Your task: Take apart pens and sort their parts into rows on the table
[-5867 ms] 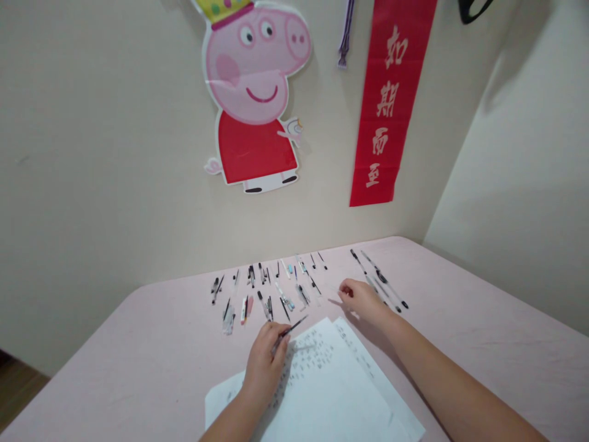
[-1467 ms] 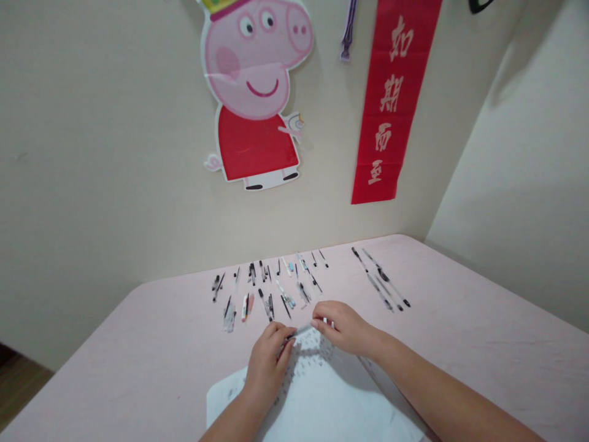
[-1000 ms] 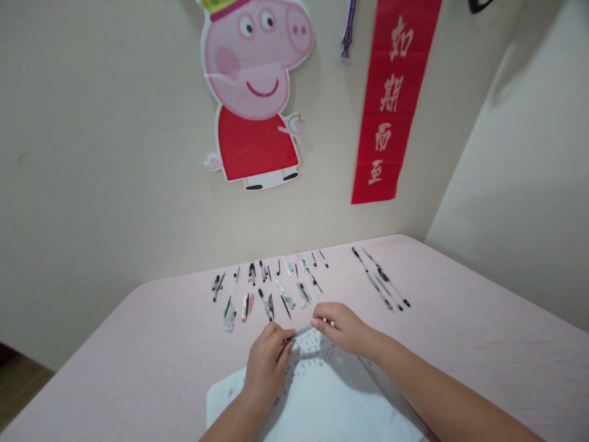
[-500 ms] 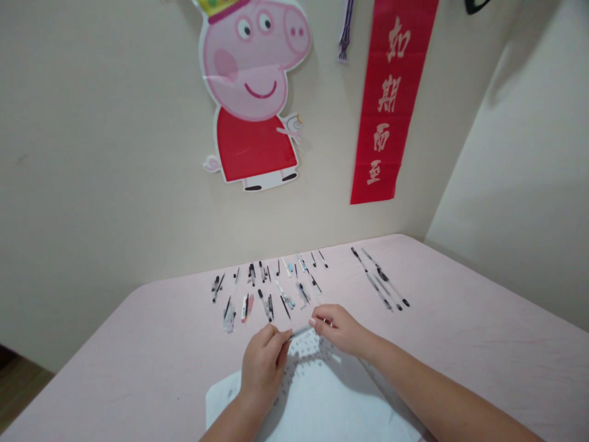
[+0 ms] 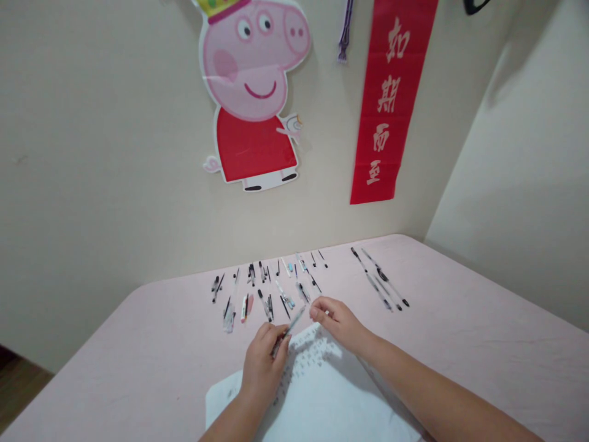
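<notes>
A slim pen (image 5: pixel 295 320) with a clear barrel slants up and right out of my left hand (image 5: pixel 265 362), whose fingers are closed around its lower part. Just right of the pen's upper end is my right hand (image 5: pixel 338 322). Its thumb and fingertips are pinched together, apart from the pen; whatever may be between them is too small to make out. Beneath both hands lies a white sheet (image 5: pixel 322 393) with rows of small dark marks.
Beyond the hands, several groups of pen parts, such as barrels (image 5: pixel 229 316), refills (image 5: pixel 285 307) and caps, lie in rows on the pink tabletop (image 5: pixel 151 356). Several whole-looking pens (image 5: pixel 393 285) lie at the right. A wall (image 5: pixel 138 202) borders the far edge.
The pen has turned from nearly level between both hands to a steeper slant in my left hand. My right hand has come off its end and moved slightly up.
</notes>
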Demonstrator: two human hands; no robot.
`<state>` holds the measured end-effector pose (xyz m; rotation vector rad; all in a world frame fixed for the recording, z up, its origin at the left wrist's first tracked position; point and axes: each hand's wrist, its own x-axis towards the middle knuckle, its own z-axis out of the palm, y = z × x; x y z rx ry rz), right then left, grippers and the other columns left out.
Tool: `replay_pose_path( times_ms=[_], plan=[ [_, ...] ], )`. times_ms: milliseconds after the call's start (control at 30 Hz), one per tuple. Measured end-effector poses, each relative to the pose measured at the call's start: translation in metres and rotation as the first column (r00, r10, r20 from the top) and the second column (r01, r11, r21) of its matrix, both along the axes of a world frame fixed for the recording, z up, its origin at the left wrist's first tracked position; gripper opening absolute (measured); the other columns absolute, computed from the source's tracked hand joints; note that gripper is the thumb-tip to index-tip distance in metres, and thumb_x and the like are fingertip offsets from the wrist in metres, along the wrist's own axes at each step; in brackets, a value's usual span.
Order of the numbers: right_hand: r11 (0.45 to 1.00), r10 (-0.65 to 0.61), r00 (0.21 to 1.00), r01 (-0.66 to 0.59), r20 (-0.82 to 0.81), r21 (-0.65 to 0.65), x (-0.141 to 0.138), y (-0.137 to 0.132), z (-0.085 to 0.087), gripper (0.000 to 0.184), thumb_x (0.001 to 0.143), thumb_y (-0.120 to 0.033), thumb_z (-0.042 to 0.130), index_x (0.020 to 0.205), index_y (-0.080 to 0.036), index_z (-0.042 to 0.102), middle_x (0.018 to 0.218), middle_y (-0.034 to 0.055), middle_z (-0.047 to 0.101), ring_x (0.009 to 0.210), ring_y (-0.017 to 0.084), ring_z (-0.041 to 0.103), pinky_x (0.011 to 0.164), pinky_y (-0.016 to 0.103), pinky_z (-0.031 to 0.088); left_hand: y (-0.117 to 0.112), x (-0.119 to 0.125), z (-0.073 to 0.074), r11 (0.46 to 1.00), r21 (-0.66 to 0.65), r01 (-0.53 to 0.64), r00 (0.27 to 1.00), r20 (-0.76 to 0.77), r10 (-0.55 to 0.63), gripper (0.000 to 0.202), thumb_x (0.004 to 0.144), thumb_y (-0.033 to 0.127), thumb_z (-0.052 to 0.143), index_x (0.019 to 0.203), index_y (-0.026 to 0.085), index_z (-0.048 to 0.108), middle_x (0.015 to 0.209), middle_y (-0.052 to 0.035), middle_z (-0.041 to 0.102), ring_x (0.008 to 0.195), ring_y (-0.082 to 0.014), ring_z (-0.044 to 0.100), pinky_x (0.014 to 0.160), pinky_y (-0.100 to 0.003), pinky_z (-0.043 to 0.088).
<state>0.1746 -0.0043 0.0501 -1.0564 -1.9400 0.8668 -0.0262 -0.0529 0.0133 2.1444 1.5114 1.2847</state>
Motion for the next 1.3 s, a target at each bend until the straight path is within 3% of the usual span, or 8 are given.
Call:
replay_pose_path(
  times_ms=[133,267,367,533,700,833,1033,1300],
  plan=[
    [0.992,0.019,0.999,-0.023,0.033,0.127,-0.001,-0.009,0.006,0.021,0.088,-0.031,0.049,0.099,-0.017,0.061,0.091,0.0068,0.067,0.080,0.016,0.062,0.063,0.024,0.048,0.003,0.000,-0.005,0.996,-0.077,-0.039,0.988,0.146,0.050,0.028,0.083,0.029,0.053,0.108,0.017,0.059,0.073,-0.0005,0.058,0.064,-0.0148,0.057,0.058,-0.026,0.048],
    [0.954,0.149,0.972,-0.190,0.181,0.234,-0.008,-0.019,0.002,0.037,0.087,-0.021,0.049,0.123,-0.021,0.056,0.112,0.0088,0.067,0.096,0.018,0.063,0.081,0.031,0.050,0.000,0.003,-0.005,0.991,-0.131,0.008,0.971,0.236,0.024,0.033,0.083,0.028,0.052,0.115,0.018,0.053,0.070,0.0027,0.055,0.060,-0.0131,0.054,0.051,-0.023,0.045],
    [0.943,0.174,0.946,-0.240,0.273,0.230,-0.012,-0.022,-0.005,0.048,0.086,-0.018,0.050,0.133,-0.022,0.048,0.123,0.0098,0.062,0.110,0.022,0.059,0.094,0.038,0.045,-0.002,0.004,-0.003,0.990,-0.110,0.084,0.975,0.214,-0.059,0.026,0.085,0.026,0.049,0.110,0.019,0.055,0.071,0.0025,0.054,0.061,-0.0126,0.053,0.055,-0.023,0.044],
    [0.960,0.128,0.960,-0.183,0.249,0.214,-0.012,-0.018,-0.013,0.050,0.083,-0.014,0.050,0.132,-0.020,0.050,0.126,0.0106,0.061,0.113,0.021,0.058,0.097,0.037,0.044,-0.006,0.004,0.004,0.962,-0.102,0.253,0.961,0.143,-0.237,0.020,0.091,0.028,0.044,0.101,0.019,0.059,0.080,-0.0025,0.057,0.073,-0.0150,0.055,0.068,-0.027,0.046],
    [0.981,0.074,0.974,-0.110,0.214,0.161,-0.009,-0.012,-0.015,0.048,0.082,-0.011,0.045,0.128,-0.019,0.055,0.113,0.0096,0.068,0.099,0.019,0.064,0.088,0.032,0.049,-0.010,0.004,0.008,0.847,-0.160,0.508,0.861,0.123,-0.493,0.038,0.085,0.048,0.054,0.112,0.022,0.059,0.105,-0.0084,0.056,0.090,-0.0196,0.055,0.077,-0.030,0.047],
    [0.984,0.076,0.973,-0.108,0.216,0.141,-0.009,-0.010,-0.013,0.051,0.078,-0.005,0.042,0.126,-0.017,0.057,0.107,0.0095,0.070,0.094,0.019,0.065,0.085,0.032,0.050,-0.009,0.005,0.004,0.846,-0.195,0.497,0.867,0.080,-0.491,0.057,0.074,0.049,0.069,0.123,0.025,0.053,0.120,-0.0103,0.053,0.104,-0.0230,0.054,0.085,-0.032,0.048],
    [0.983,0.089,0.973,-0.121,0.215,0.142,-0.007,-0.009,-0.016,0.055,0.076,-0.003,0.041,0.127,-0.016,0.056,0.108,0.0106,0.069,0.097,0.019,0.065,0.087,0.032,0.049,-0.007,0.003,0.000,0.880,-0.158,0.449,0.890,-0.011,-0.456,0.044,0.080,0.037,0.066,0.121,0.026,0.055,0.119,-0.0103,0.056,0.108,-0.0228,0.055,0.089,-0.033,0.048],
    [0.974,0.117,0.972,-0.153,0.205,0.169,-0.008,-0.009,-0.019,0.059,0.073,-0.001,0.041,0.127,-0.019,0.056,0.109,0.0086,0.070,0.096,0.018,0.066,0.085,0.030,0.049,-0.007,0.003,-0.003,0.885,0.007,0.466,0.883,-0.056,-0.465,0.045,0.080,0.041,0.065,0.122,0.026,0.054,0.109,-0.0094,0.061,0.083,-0.0178,0.062,0.073,-0.029,0.052]
  ],
)
